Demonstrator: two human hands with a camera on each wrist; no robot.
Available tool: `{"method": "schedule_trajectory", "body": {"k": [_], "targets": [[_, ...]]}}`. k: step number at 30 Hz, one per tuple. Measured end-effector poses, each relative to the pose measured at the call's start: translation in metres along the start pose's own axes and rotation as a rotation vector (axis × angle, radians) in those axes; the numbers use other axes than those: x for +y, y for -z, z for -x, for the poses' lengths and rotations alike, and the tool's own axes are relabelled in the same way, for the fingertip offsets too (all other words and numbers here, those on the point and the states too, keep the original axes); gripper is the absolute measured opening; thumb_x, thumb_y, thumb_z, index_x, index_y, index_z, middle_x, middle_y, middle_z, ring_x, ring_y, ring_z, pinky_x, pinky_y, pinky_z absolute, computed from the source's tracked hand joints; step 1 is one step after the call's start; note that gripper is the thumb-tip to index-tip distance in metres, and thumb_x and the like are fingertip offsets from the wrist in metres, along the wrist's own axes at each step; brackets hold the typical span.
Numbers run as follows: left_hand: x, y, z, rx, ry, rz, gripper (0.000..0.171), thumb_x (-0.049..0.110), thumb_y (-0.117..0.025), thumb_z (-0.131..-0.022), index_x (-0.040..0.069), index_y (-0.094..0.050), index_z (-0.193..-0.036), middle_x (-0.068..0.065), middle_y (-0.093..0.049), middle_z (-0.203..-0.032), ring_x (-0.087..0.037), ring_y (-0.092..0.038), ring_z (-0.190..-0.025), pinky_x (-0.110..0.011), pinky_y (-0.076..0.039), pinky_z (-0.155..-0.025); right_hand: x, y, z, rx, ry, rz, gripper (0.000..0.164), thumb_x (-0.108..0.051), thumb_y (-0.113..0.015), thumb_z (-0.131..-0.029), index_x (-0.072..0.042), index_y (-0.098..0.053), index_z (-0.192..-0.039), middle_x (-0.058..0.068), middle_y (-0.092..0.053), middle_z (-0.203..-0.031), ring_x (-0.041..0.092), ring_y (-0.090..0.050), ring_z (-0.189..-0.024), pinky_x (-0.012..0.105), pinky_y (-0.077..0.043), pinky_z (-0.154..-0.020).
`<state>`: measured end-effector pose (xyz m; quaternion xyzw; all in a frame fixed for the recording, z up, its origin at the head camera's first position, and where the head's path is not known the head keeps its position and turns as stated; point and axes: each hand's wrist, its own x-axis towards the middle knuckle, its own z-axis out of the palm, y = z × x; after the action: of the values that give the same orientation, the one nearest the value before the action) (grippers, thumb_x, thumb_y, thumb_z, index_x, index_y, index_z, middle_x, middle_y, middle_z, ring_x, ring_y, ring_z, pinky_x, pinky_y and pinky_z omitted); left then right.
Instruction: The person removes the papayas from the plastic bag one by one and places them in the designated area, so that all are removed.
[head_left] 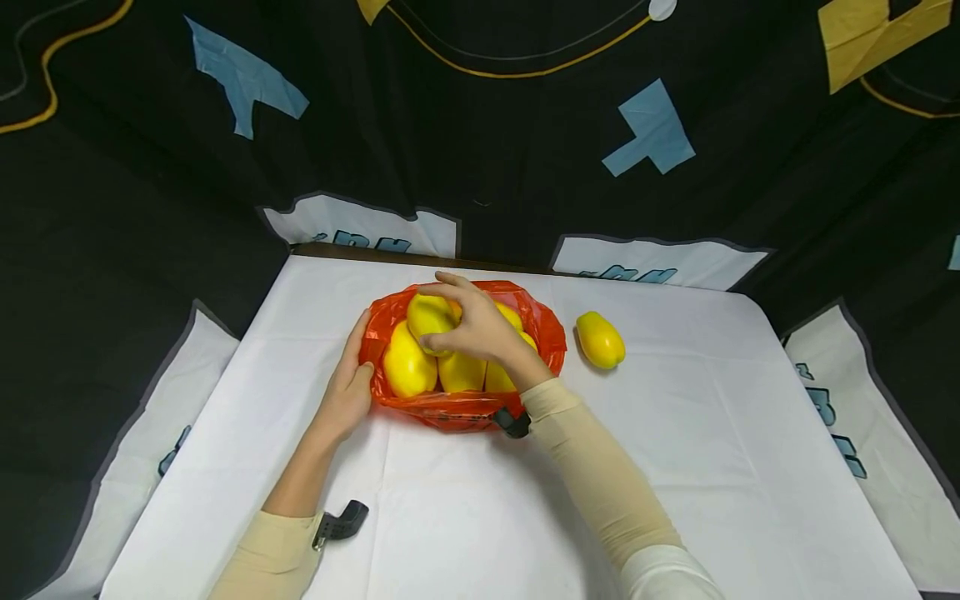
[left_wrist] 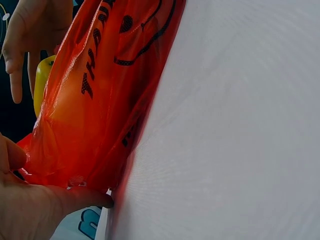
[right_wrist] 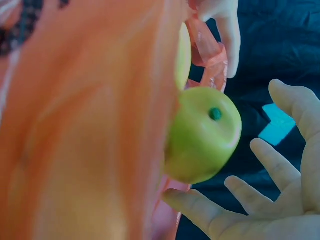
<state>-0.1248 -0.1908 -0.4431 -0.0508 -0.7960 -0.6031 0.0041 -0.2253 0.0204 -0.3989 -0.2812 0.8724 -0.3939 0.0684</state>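
A red plastic bag (head_left: 551, 333) sits on the table with its mouth spread, and several smooth yellow fruits fill it. My left hand (head_left: 351, 379) grips the bag's left rim between thumb and fingers; in the left wrist view that hand (left_wrist: 45, 205) is at the bag's edge. Over the pile, my right hand (head_left: 480, 325) has its fingers spread beside the topmost yellow fruit (head_left: 429, 317). In the right wrist view this fruit (right_wrist: 205, 137) shows a green stem nub, and gaps separate it from the right hand's fingers (right_wrist: 272, 162). Whether the hidden fingers touch it I cannot tell.
A single yellow fruit (head_left: 600, 340) lies on the white-covered table (head_left: 675, 433), to the right of the bag. Black cloth (head_left: 480, 150) with taped patches hangs behind the table's far edge.
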Motion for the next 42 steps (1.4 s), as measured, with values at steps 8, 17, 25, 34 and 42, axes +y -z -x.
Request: {"method": "schedule_trajectory", "body": {"k": [8, 17, 25, 34, 42], "targets": [[0.0, -0.001, -0.001, -0.011, -0.006, -0.002, 0.071, -0.003, -0.033, -0.099, 0.025, -0.007, -0.158, 0.007, -0.009, -0.162, -0.014, -0.009, -0.147, -0.047, -0.014, -0.117, 0.002, -0.008, 0.0, -0.023, -0.018, 0.053, 0.06, -0.034, -0.079, -0.076, -0.028, -0.061, -0.133, -0.004, -0.032, -0.155, 0.027, -0.032, -0.138, 0.055, -0.039, -0.103], [0.002, -0.002, -0.001, -0.012, -0.014, 0.0, 0.071, -0.003, -0.033, -0.098, 0.025, -0.007, -0.158, 0.007, -0.009, -0.162, -0.015, -0.009, -0.147, -0.047, -0.014, -0.117, 0.003, -0.011, -0.002, -0.025, -0.049, 0.104, 0.055, -0.026, -0.081, -0.077, -0.027, -0.064, -0.129, -0.004, -0.034, -0.154, 0.027, -0.034, -0.136, 0.048, -0.04, -0.104], [0.0, -0.002, 0.0, -0.014, -0.005, 0.006, 0.071, -0.003, -0.033, -0.098, 0.025, -0.007, -0.158, 0.007, -0.009, -0.162, -0.014, -0.009, -0.147, -0.047, -0.015, -0.117, 0.001, -0.011, -0.001, -0.035, -0.084, 0.082, 0.055, -0.025, -0.083, -0.077, -0.029, -0.063, -0.128, -0.005, -0.044, -0.148, 0.021, -0.043, -0.13, 0.039, -0.045, -0.1], [-0.001, -0.002, 0.0, -0.007, 0.0, -0.005, 0.071, -0.002, -0.033, -0.099, 0.026, -0.006, -0.158, 0.007, -0.008, -0.162, -0.015, -0.01, -0.147, -0.047, -0.016, -0.117, -0.01, 0.001, 0.004, 0.017, -0.029, 0.067, 0.053, -0.025, -0.082, -0.075, -0.03, -0.065, -0.125, -0.01, -0.043, -0.147, 0.019, -0.041, -0.13, 0.039, -0.046, -0.1], [-0.001, 0.0, 0.001, -0.001, -0.001, -0.012, 0.071, -0.002, -0.033, -0.099, 0.025, -0.006, -0.158, 0.006, -0.008, -0.163, -0.016, -0.01, -0.147, -0.048, -0.016, -0.117, -0.019, 0.017, 0.009, 0.084, 0.062, 0.044, 0.051, -0.024, -0.081, -0.076, -0.025, -0.065, -0.124, -0.006, -0.043, -0.148, 0.019, -0.045, -0.127, 0.035, -0.049, -0.096]]}}
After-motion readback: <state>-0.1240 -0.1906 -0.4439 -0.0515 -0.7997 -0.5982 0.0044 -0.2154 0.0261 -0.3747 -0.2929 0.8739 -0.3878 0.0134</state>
